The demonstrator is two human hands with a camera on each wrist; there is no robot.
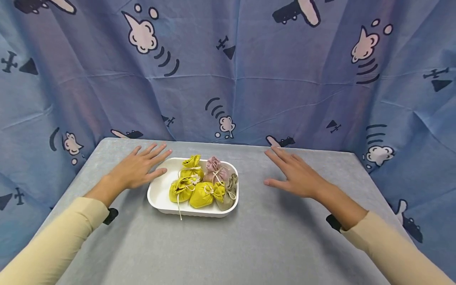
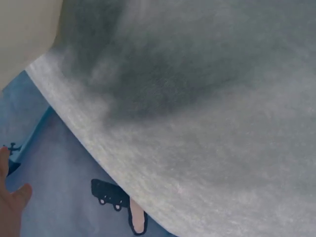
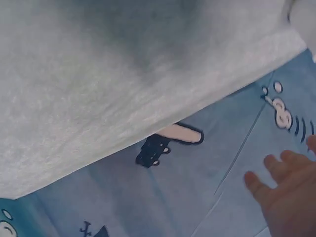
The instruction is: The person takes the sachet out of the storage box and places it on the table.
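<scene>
In the head view, a white tray (image 1: 162,193) holds several small drawstring pouches. Three are yellow-green, among them a front pouch (image 1: 201,196); a pink pouch (image 1: 215,171) lies at the back and a grey-beige pouch (image 1: 228,194) at the right end. My left hand (image 1: 137,168), fingers straight and spread, is at the tray's left end, its thumb and fingertips overlapping the rim in this view. My right hand (image 1: 297,174) is held with straight fingers to the right of the tray, apart from it. Neither hand holds anything. Both wrist views catch only part of the fingers (image 3: 274,173).
A grey table (image 1: 249,245) carries the tray. Behind and beside it hangs a blue patterned curtain (image 1: 199,79), close to the table's back edge. Each wrist wears a dark device, one showing below the left cuff (image 1: 89,213).
</scene>
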